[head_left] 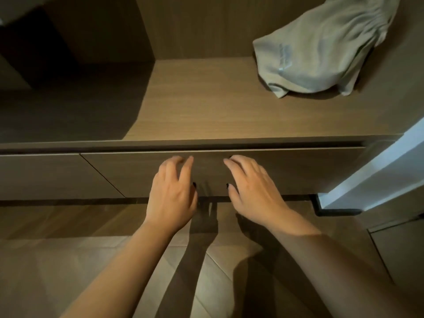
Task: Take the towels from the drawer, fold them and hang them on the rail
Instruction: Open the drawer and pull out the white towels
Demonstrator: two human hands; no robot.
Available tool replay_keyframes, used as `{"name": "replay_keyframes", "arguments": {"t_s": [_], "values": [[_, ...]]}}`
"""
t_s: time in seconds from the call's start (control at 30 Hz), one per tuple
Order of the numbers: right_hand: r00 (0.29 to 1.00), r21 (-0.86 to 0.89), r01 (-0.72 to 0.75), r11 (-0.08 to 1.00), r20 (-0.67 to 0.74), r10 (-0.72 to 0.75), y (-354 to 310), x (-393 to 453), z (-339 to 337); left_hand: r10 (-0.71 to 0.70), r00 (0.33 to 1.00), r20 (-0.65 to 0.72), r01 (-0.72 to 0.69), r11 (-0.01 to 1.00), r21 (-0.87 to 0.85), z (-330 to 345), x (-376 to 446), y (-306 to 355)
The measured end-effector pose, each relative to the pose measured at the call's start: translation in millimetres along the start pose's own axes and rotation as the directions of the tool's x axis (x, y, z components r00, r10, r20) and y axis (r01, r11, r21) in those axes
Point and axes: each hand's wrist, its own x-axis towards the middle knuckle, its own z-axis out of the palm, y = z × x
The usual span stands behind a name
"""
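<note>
Drawer: the drawer front [286, 173] is a long wooden panel whose long axis runs left to right across the view; it faces the person and sits flush with the neighbouring panel [41, 175] on its left, so it looks closed.
Left hand [172, 191]: back up, fingers loosely curved and a little apart, tips near the top edge of the drawer front; holding nothing.
Right hand [250, 187]: mirrors it just beside, fingers spread and bent toward the same top edge; whether the tips hook into the gap above the panel is hard to tell in the dim light.
Towel [321, 49]: a pale grey-green cloth, crumpled, hanging down at the upper right with its lower end on the wooden shelf [195, 106]; its long axis slants from upper right to lower left.
Floor [68, 260]: wood planks below the drawers.
</note>
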Motion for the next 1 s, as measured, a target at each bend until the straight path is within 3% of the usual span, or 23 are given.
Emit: {"name": "replay_keyframes", "arguments": {"t_s": [0.1, 0.2, 0.47, 0.7, 0.8, 0.87, 1.0], "values": [[0.991, -0.064, 0.029, 0.998, -0.131, -0.037, 7, 3, 25, 0.018, 0.998, -0.059, -0.015, 0.999, 0.045, 21, 6, -12], [0.982, -0.171, 0.074, 0.983, -0.161, -0.102, 15, 7, 35, 0.030, 0.996, -0.083, -0.024, 0.997, 0.074, 28, 14, -20], [0.967, -0.239, 0.065, 0.969, -0.224, -0.120, 28, 23, 32, 0.034, 0.973, -0.230, -0.022, 0.998, 0.051, 48, 37, -20], [0.954, -0.337, -0.005, 0.942, -0.283, -0.097, 19, 25, 35, -0.036, 0.960, -0.279, 0.036, 0.999, -0.006, 55, 37, -19], [0.941, -0.292, -0.001, 0.957, -0.325, -0.098, 15, 22, 33, 0.029, 0.936, -0.351, -0.039, 0.999, -0.020, 48, 30, -24], [0.939, -0.200, 0.012, 0.980, -0.333, -0.080, 15, 18, 30, 0.085, 0.942, -0.326, -0.107, 0.993, -0.051, 40, 29, -29], [0.978, -0.033, -0.022, 0.999, -0.207, 0.014, 16, 9, 20, 0.108, 0.991, -0.082, -0.123, 0.969, -0.214, 25, 27, -29]]}}
